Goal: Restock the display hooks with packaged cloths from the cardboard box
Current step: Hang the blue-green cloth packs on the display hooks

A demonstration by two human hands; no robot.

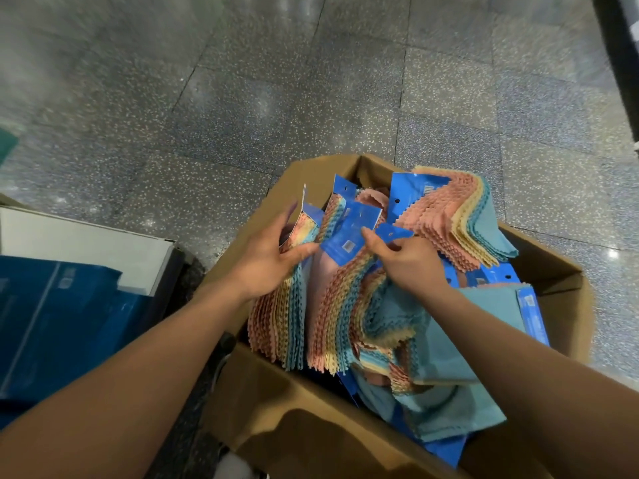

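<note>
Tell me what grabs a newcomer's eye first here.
The heap of pastel cloth packs, pink, yellow and teal with zigzag edges, fills the cardboard box at centre right. Over it, the left hand grips one pack while the right hand pinches a blue header card. Speckled floor tiles lie behind.

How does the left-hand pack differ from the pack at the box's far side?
The held pack is gripped by the left hand; the far pack lies untouched in the cardboard box. The held pack's cloths show narrow stripes; the far pack's fan out. Both have blue header cards and pastel cloths.
</note>
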